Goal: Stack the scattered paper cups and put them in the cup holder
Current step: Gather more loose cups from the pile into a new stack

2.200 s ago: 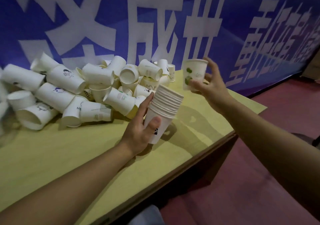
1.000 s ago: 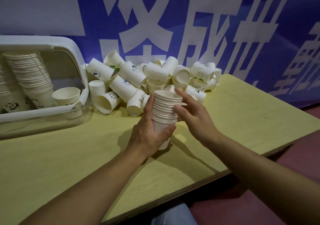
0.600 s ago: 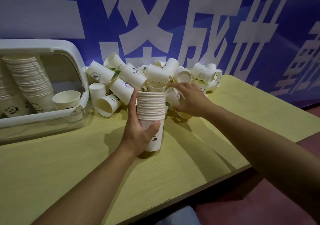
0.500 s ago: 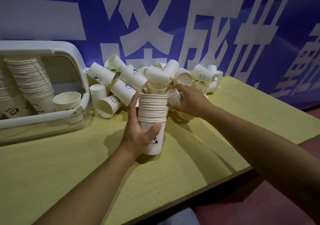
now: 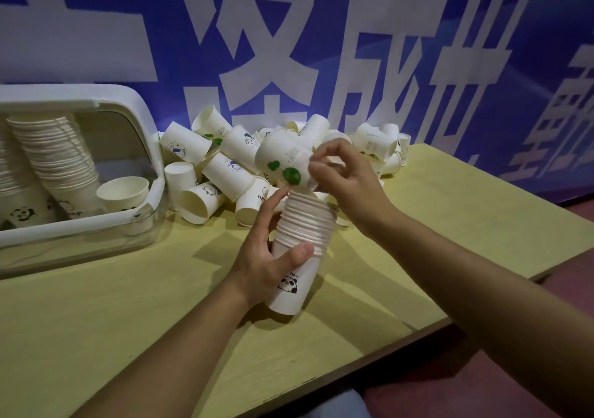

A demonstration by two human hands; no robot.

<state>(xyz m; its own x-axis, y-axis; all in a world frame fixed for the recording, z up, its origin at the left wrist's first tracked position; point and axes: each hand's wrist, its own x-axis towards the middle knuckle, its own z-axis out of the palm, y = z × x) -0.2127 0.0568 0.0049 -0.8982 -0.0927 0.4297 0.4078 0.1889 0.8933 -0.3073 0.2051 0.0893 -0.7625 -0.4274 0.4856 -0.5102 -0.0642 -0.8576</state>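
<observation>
Head view: left hand (image 5: 260, 257) grips cup stack (image 5: 300, 241); right hand (image 5: 345, 176) pinches tilted cup (image 5: 283, 167), its rim hidden.

My right hand (image 5: 347, 176) left pile (image 5: 225, 167), now pinches green-leaf cup (image 5: 284, 165), tilted, just above stack (image 5: 302, 225); left forefinger now touches it.

view: head, single, wide-angle | from: above near edge of table (image 5: 96, 315) | faces: forward and down, toward 12 o'clock | range: close, both forearms fill lower frame | banner (image 5: 353, 48) behind at 12 | shared: none
</observation>
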